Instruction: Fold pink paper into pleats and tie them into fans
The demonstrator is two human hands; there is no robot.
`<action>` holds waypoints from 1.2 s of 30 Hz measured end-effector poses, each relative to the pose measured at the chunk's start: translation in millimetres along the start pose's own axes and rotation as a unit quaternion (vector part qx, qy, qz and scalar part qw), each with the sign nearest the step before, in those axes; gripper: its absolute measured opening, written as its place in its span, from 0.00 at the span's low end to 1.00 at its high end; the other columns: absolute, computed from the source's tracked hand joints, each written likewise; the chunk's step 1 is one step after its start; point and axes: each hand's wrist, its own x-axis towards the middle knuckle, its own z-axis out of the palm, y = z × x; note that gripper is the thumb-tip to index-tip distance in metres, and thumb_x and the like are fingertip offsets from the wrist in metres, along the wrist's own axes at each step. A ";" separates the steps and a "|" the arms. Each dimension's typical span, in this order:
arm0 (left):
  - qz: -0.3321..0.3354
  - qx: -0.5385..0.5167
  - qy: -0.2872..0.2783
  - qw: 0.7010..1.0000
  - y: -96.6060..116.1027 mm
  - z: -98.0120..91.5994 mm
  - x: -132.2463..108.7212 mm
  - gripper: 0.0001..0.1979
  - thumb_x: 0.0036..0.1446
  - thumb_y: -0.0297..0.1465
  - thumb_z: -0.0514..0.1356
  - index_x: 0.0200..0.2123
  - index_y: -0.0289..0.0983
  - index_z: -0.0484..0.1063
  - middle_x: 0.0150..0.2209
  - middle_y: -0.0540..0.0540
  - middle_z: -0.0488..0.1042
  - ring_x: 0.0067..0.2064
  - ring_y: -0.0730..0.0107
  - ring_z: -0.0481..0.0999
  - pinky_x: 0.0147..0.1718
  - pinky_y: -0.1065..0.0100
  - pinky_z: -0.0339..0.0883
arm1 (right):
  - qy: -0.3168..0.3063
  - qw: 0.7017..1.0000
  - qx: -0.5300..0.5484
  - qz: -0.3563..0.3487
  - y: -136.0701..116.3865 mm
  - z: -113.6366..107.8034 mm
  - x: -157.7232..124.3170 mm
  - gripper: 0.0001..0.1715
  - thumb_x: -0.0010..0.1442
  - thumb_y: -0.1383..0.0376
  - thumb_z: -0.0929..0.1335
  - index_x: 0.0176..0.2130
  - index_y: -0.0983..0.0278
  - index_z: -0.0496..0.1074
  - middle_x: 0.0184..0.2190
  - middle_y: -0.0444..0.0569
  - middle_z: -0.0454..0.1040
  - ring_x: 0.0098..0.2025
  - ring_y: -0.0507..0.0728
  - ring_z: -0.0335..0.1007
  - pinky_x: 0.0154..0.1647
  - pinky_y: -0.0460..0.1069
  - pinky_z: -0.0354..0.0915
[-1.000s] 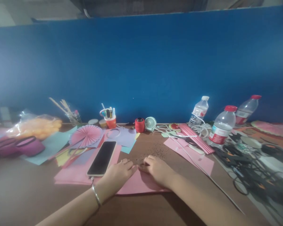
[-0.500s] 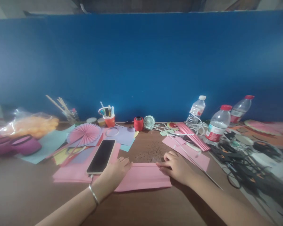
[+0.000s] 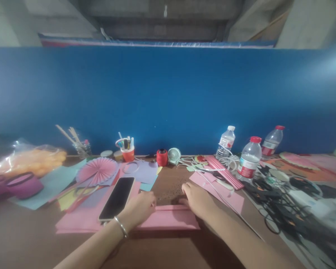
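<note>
A pink paper sheet (image 3: 170, 220) lies folded into a narrow strip on the brown table (image 3: 33, 239) in front of me. My left hand (image 3: 141, 207) rests on its left end with the fingers curled down over the fold. My right hand (image 3: 197, 200) presses the far edge of the strip near its right end, fingers bent onto the paper. A black phone (image 3: 117, 198) lies on more pink sheets just left of my left hand.
A pleated pink paper fan (image 3: 97, 170), a red cup of pens (image 3: 127, 151), a red thread spool (image 3: 161, 157) and a small white fan (image 3: 174, 155) stand along the blue partition. Water bottles (image 3: 248, 157) and black scissors (image 3: 282, 209) crowd the right side.
The strip has been folded narrower. My right hand moved left along its far edge and my left hand curled over the left end. The camera tilted upward.
</note>
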 end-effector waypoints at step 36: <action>-0.021 -0.121 0.054 0.991 0.8 18.1 -2.3 0.05 0.48 0.28 0.53 0.30 0.39 0.67 0.35 0.49 0.69 0.36 0.66 0.67 0.35 0.66 0.58 | 0.134 0.973 0.159 0.103 56.4 5.1 156.7 0.26 0.58 0.66 0.55 0.56 0.67 0.56 0.51 0.56 0.63 0.51 0.58 0.60 0.51 0.53 0.53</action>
